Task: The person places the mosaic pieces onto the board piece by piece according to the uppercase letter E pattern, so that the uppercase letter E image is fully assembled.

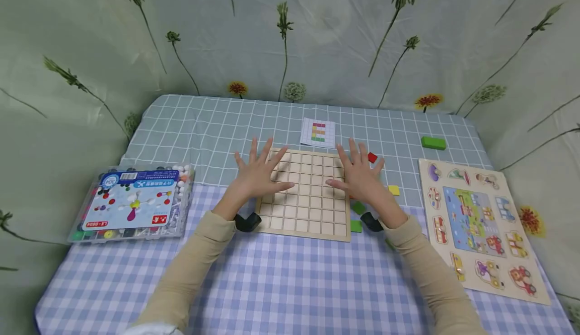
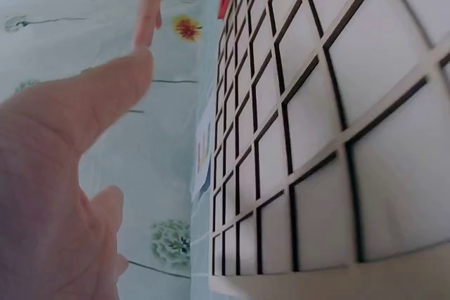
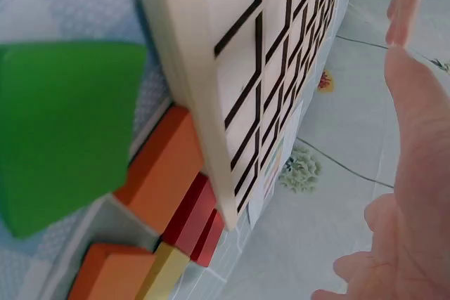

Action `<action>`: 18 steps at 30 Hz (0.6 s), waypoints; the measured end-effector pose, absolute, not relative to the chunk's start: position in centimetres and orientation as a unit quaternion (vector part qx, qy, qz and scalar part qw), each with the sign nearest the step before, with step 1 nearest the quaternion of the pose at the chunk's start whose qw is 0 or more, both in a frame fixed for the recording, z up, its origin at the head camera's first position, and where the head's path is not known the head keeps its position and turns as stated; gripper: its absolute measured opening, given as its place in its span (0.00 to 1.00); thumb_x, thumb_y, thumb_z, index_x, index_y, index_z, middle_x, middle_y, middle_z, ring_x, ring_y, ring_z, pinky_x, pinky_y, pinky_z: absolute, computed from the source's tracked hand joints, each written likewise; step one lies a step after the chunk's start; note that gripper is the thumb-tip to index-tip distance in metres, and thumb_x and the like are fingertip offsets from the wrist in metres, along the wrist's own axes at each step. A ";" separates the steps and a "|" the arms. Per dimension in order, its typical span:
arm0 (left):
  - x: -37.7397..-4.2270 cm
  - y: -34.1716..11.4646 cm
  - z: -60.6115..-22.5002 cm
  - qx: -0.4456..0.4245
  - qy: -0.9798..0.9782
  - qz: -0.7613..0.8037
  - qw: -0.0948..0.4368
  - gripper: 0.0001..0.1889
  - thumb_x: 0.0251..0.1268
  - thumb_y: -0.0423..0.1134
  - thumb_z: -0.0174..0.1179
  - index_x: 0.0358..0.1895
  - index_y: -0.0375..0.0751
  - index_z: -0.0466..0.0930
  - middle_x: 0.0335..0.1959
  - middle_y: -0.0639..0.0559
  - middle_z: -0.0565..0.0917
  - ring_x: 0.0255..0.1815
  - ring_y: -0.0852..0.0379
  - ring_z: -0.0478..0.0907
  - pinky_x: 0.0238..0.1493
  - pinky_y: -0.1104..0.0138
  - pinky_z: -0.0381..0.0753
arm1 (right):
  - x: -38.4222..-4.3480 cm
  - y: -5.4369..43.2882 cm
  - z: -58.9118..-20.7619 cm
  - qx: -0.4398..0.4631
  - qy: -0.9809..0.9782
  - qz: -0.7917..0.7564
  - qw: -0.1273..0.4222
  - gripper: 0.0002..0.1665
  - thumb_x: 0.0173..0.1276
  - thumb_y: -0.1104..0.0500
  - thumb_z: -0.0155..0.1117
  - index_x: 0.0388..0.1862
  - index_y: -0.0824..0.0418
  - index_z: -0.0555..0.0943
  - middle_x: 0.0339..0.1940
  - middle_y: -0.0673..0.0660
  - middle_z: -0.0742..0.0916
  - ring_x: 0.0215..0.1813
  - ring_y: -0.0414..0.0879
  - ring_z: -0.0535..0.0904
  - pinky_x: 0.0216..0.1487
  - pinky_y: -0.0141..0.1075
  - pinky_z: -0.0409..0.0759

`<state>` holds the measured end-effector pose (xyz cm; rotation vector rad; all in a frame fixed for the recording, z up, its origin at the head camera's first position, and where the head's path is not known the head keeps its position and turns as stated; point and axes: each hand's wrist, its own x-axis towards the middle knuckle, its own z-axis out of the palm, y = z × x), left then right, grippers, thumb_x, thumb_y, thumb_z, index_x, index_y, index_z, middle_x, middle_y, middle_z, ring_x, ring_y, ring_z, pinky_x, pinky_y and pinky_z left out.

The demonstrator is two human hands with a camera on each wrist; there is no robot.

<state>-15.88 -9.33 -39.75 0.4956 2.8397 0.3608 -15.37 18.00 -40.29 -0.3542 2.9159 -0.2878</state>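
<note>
A wooden board with a grid of square cells (image 1: 309,213) lies in the middle of the table. Over its left edge my left hand (image 1: 258,176) is held with fingers spread, gripping nothing. My right hand (image 1: 361,179) hovers likewise over the right edge, fingers apart. Loose coloured blocks lie beside the board under the right hand and forearm: a green block (image 3: 70,131), an orange block (image 3: 163,170), a red block (image 3: 188,213) and a yellow block (image 1: 393,190). Just behind the board rests a paper card (image 1: 306,134) printed with a coloured E-shaped pattern of squares.
At the left stands a clear plastic case (image 1: 183,209) of molecule model parts with a blue label. A wooden picture puzzle (image 1: 462,176) lies at the right, with a long green block (image 1: 433,143) behind it. Curtains printed with flowers surround the table.
</note>
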 end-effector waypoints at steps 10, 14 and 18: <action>-14.2 -11.8 -41.0 0.190 0.959 0.177 0.115 0.46 0.62 0.60 0.55 0.76 0.47 0.41 0.78 0.42 0.39 0.77 0.36 0.32 0.67 0.34 0.37 | -15.6 19.6 -40.0 -0.127 0.983 -0.131 0.023 0.47 0.67 0.42 0.57 0.76 0.59 0.48 0.77 0.64 0.49 0.74 0.65 0.44 0.60 0.73 0.44; -13.5 -12.6 -41.7 0.202 0.951 0.204 0.118 0.44 0.62 0.56 0.57 0.75 0.41 0.45 0.77 0.40 0.45 0.76 0.35 0.40 0.66 0.34 0.46 | -15.9 20.3 -40.2 -0.121 0.983 -0.137 -0.025 0.40 0.68 0.50 0.58 0.72 0.63 0.56 0.72 0.66 0.59 0.69 0.65 0.54 0.57 0.67 0.52; -12.8 -13.1 -42.5 0.214 0.941 0.232 0.119 0.44 0.62 0.54 0.58 0.74 0.37 0.48 0.76 0.37 0.50 0.74 0.33 0.47 0.65 0.35 0.51 | -16.1 21.1 -40.5 -0.101 0.976 -0.174 -0.085 0.28 0.65 0.61 0.59 0.63 0.69 0.68 0.61 0.69 0.72 0.61 0.66 0.63 0.51 0.62 0.58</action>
